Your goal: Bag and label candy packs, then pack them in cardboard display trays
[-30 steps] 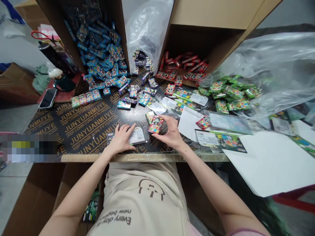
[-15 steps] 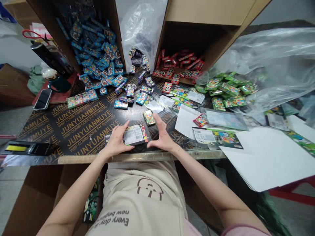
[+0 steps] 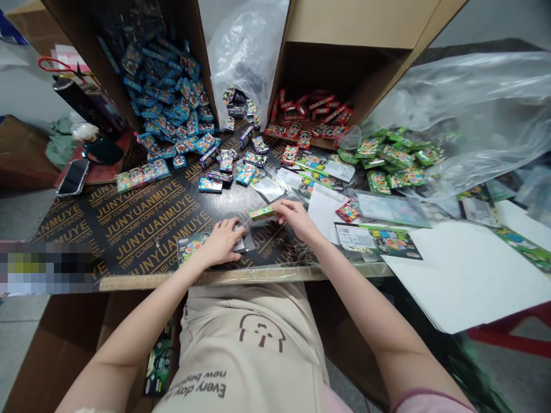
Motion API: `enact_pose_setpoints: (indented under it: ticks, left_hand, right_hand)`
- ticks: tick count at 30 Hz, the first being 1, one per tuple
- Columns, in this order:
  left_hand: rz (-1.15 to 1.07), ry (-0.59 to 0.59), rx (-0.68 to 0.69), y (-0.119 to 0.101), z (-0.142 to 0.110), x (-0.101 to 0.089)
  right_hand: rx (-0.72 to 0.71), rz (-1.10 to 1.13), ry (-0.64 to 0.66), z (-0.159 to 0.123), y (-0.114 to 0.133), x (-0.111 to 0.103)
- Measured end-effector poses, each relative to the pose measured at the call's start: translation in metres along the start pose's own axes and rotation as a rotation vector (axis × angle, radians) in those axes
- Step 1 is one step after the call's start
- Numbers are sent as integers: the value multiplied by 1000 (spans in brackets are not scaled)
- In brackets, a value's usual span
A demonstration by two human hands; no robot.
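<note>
My left hand [image 3: 224,242] lies over a flat printed card pack [image 3: 187,246] in a clear plastic sleeve near the table's front edge. Its fingers are spread across the pack and cover most of it. A clear flap of the sleeve [image 3: 248,241] sticks out to the right of the fingertips. My right hand [image 3: 294,218] pinches the right end of a small green box [image 3: 260,213], tipped so a narrow side shows, just above or on the dark table.
Blue boxes [image 3: 172,97] spill from a carton at back left, with purple ones [image 3: 226,160] beside them. Red boxes [image 3: 301,115] fill another carton; green ones [image 3: 396,155] lie at right. Printed sleeves [image 3: 383,241], white sheets [image 3: 465,281] and a phone [image 3: 73,176] lie around.
My right hand has moved from beside the pack to the small green box and closed on it, tipping it. My left hand has shifted farther over the pack.
</note>
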State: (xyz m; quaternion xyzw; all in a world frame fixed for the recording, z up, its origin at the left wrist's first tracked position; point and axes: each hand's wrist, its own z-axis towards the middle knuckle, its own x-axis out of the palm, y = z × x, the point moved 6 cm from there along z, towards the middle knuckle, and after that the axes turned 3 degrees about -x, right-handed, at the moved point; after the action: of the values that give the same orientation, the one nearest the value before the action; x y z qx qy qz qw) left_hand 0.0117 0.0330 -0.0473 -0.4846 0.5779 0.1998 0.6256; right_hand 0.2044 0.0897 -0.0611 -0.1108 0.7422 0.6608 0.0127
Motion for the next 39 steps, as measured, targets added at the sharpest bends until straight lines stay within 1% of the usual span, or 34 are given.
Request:
enact_pose_setpoints:
  ticks: [1,3,4,5,7,8,9,12,13,15,17,18,21,22,23,25,26,28,30,31,33,34,35,36,37,39]
  left_hand:
    - [-96,-73,-35,2,0,-5]
    - [-383,-204,-120,5,0,-15]
    - [-556,-211,-158,5,1,-16]
    - [-723,-173,-189,2,2,-13]
    - [-997,-47,-248,-8,5,-5]
    - [-1101,-11,-287,-11,6,-2]
    - [-1190,-15,-335,-12,6,1]
    - [-1406,-139,-474,-7,3,4]
    - [-1445,-162,-500,-5,1,5]
    - [-1477,-176,-520,-2,-2,7]
    - [-1475,-181,-520,0,-4,8]
    - [-1453,-220,-521,1,-5,6]
    - [-1280,-439,-507,3,-12,-4]
    - [-1221,-476,-482,1,-13,-7]
    - [-1182,-465,-447,-4,-13,-7]
    - [-1196,-348,-392,-15,-9,-3]
    - [-1250,-292,-382,-19,-8,1]
    - [-1432,-213,-414,-24,-7,6]
    - [-1629,-142,-485,-27,-8,10]
    - [-1692,-104,-514,-28,-8,12]
    - [-1706,-39,-528,-26,-10,11]
    - [-1665,-25,-509,-23,-11,10]
    - [-1593,-35,-478,-17,-12,7]
    - [-1482,-74,-445,-8,-14,3]
    - [-1326,-138,-414,4,-18,-2]
    - [-910,-276,-359,30,-27,-14]
  right_hand:
    - [60,100,28,-4,1,-2]
    - [130,180,80,-12,6,-1]
    - [146,172,123,-15,9,3]
    - [153,144,186,-19,12,8]
    - [133,77,292,-25,18,21]
    - [91,45,300,-26,22,25]
    - [18,9,271,-27,27,26]
    - [-319,-195,96,-32,44,21]
    - [-424,-291,75,-36,49,23]
    - [-569,-457,92,-45,52,30]
    - [-638,-544,110,-51,51,37]
    - [-650,-574,96,-53,50,40]
    - [-653,-713,15,-55,50,45]
    - [-666,-766,6,-55,52,48]
    - [-690,-807,18,-56,54,51]
    - [-755,-822,99,-60,59,59]
    - [-784,-795,150,-61,61,63]
    - [-829,-693,212,-63,64,65]
    - [-842,-590,216,-63,65,61]
    - [-838,-551,203,-63,65,57]
    - [-816,-501,180,-62,61,51]
    - [-804,-489,172,-61,58,49]
    - [-795,-487,157,-61,56,46]
    - [-789,-498,133,-59,54,43]
    - [-782,-526,100,-58,51,39]
    - [-765,-623,35,-53,43,34]
